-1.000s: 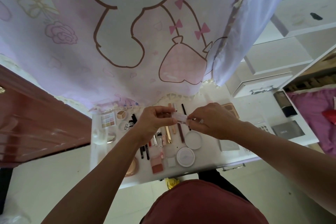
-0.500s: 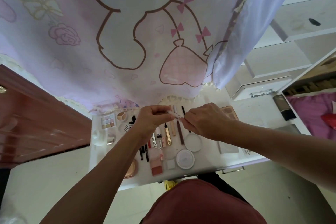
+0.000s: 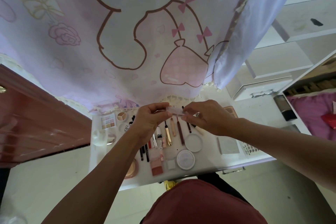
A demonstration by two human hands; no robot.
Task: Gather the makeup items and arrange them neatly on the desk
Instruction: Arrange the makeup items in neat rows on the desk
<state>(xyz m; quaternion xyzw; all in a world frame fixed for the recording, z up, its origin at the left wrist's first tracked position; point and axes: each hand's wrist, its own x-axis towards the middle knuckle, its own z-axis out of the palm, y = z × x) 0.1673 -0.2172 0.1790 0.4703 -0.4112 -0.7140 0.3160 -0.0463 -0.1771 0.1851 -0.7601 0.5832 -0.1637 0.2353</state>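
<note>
Above the white desk [image 3: 209, 162] both hands hold one small clear case [image 3: 175, 111]. My left hand [image 3: 151, 120] pinches its left end and my right hand [image 3: 205, 116] pinches its right end. Under the hands lies a row of slim tubes and pencils, among them a gold tube [image 3: 168, 135] and a dark red pencil [image 3: 180, 131]. Two round white compacts [image 3: 193, 142] [image 3: 185, 159] and a pink blush palette [image 3: 156, 164] lie nearer the front edge. At the left are an eyeshadow palette [image 3: 107, 122] and a round concealer pot [image 3: 122, 116].
A pink cartoon curtain [image 3: 127, 32] hangs over the desk's far side. A red-brown door [image 3: 36, 120] stands at the left. A silver square compact [image 3: 229, 144] and a sticker sheet [image 3: 250, 148] lie at the right. White shelves [image 3: 291, 42] and a dark box [image 3: 284, 109] stand beyond.
The hands still hold the small clear case between them; it has turned a little and now lies level between the fingertips.
</note>
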